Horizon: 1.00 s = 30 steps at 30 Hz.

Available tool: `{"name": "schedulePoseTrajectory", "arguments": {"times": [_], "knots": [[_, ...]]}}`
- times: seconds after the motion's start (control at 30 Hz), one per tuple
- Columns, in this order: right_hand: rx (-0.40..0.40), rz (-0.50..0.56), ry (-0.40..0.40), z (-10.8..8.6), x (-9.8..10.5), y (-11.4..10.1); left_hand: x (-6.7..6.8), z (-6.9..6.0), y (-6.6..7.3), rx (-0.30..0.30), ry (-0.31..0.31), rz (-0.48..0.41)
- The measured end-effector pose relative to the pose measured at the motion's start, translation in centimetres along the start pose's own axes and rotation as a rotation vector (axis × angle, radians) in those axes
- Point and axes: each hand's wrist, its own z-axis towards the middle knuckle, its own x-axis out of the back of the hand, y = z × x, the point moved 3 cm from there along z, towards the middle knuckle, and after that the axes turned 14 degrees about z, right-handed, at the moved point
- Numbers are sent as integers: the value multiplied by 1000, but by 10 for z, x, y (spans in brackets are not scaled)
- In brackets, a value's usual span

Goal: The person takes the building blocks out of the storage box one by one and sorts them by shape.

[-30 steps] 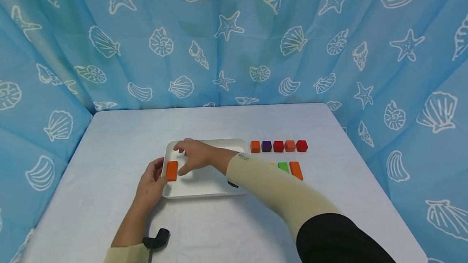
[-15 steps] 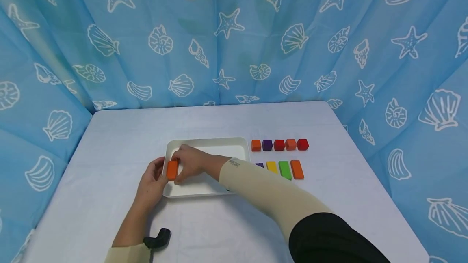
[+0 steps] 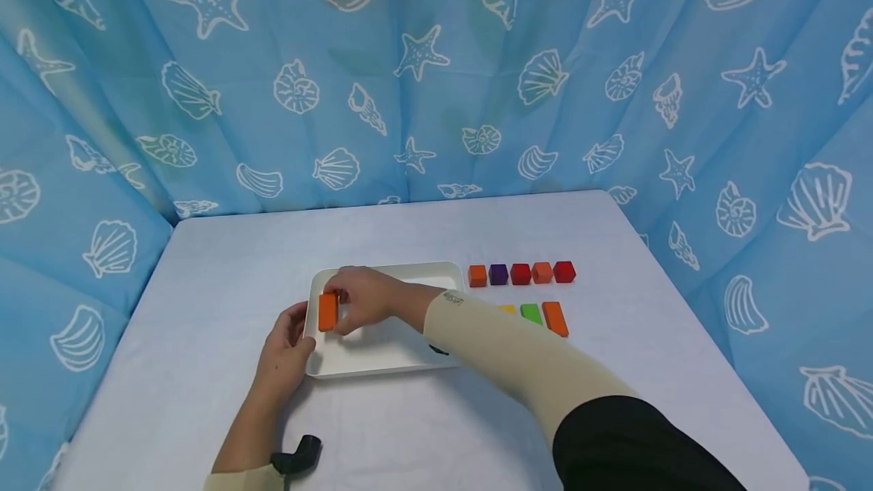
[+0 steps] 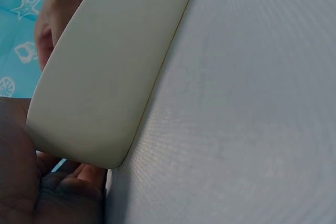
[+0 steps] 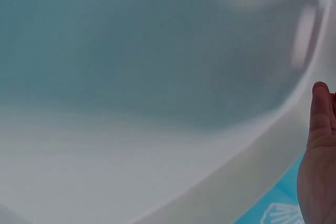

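In the head view my right hand (image 3: 368, 295) pinches an orange rectangular block (image 3: 328, 312) between thumb and fingers, just inside the left end of a white rectangular tray (image 3: 389, 372). Whether the block touches the tray floor is hard to tell. My left hand (image 3: 285, 354) holds the tray's left end, with the thumb at the rim and fingers outside. From the left wrist, the tray's outer wall (image 4: 105, 77) fills the middle, its corner between the thumb and fingers of my left hand (image 4: 31, 177). The right wrist view has the blurred tray interior (image 5: 157, 56); the block is out of sight there.
Right of the tray stands a row of cubes: orange (image 3: 477, 276), purple (image 3: 499, 274), red (image 3: 520, 274) and others. In front lie yellow (image 3: 507, 308), green (image 3: 531, 312) and orange (image 3: 555, 319) flat blocks, partly behind my right sleeve. A shell-patterned curtain (image 3: 409, 112) borders the table.
My right hand has come to the orange block, pinched it and shifted it slightly right, away from my left thumb. My left hand stays at the tray's left end.
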Motion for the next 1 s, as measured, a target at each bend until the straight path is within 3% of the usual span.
{"name": "schedulePoseTrajectory", "arguments": {"times": [0.33, 0.67, 1.0], "knots": [[41, 91, 13, -48, 29, 2, -1, -1, 1, -12, 19, 12], [53, 119, 74, -114, 55, 31, 2, -3, -2, -46, 32, -8], [-83, 157, 188, -180, 79, 59, -1, -1, -2, -58, 30, -17]]}}
